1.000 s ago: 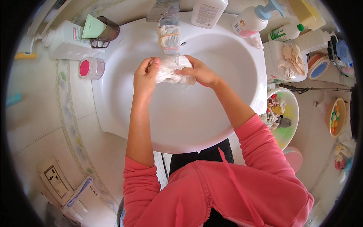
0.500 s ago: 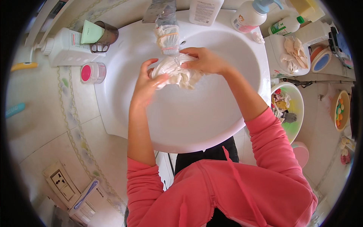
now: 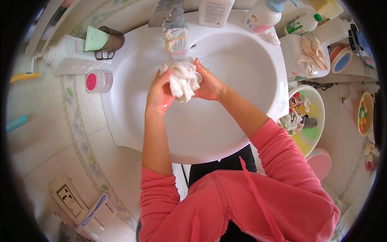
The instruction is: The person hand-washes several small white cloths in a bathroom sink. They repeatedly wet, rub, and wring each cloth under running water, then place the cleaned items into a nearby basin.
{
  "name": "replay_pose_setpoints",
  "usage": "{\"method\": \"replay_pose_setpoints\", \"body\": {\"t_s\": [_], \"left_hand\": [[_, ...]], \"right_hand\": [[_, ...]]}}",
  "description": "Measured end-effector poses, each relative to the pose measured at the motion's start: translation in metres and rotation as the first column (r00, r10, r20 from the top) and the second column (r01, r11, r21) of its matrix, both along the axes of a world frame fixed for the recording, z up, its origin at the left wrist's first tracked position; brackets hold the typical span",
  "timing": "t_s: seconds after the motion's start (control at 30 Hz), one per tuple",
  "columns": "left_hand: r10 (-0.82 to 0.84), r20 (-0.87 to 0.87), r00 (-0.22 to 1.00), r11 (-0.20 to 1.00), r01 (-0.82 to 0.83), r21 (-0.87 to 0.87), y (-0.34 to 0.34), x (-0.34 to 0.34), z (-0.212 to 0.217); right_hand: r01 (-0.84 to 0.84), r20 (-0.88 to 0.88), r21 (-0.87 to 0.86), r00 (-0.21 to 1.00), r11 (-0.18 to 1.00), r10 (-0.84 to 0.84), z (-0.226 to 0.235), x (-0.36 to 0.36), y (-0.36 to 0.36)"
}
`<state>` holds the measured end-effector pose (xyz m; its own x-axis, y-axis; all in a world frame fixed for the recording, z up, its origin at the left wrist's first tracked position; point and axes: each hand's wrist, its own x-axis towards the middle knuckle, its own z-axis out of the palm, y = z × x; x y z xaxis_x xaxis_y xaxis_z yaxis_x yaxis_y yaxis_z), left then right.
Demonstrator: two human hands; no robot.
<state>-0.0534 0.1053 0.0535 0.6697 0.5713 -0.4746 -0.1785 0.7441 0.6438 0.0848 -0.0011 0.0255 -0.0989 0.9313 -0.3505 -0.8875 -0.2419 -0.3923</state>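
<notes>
A crumpled, wet white cloth (image 3: 184,82) is bunched between my two hands, just below the mouth of the faucet (image 3: 176,42). My left hand (image 3: 160,93) cups it from the left, thumb lying over its front. From the right, my right hand (image 3: 209,83) presses against it with the thumb pointing up toward the faucet. Both hands are closed round the cloth; its underside and some fingertips are hidden. Beneath them spreads the white washbasin (image 3: 213,131). Cloth is wrapped around the faucet and held with bands.
Left of the basin stand a white jug (image 3: 74,56), a brown mug (image 3: 112,42) with a green tube (image 3: 96,39), and a pink-lidded jar (image 3: 99,81). Bottles line the back rim, including a pump bottle (image 3: 262,18). At right, a bucket (image 3: 316,129) holds clothes.
My hands have drawn closer together and squeezed the cloth into a tighter bundle. My right hand has moved down from beside the faucet to the cloth's right side.
</notes>
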Motion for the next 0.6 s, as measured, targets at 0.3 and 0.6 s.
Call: {"method": "replay_pose_setpoints", "body": {"t_s": [0.3,0.6], "left_hand": [[-0.026,0.015,1.0,0.974,0.029,-0.224,-0.004,-0.002,-0.037],[-0.064,0.106,0.992,0.995,0.072,-0.075,-0.016,0.024,-0.061]], "right_hand": [[0.12,0.982,0.173,0.05,0.978,-0.18,0.008,0.002,0.011],[-0.027,0.755,0.461,-0.513,0.887,-0.408,0.006,-0.039,0.015]]}}
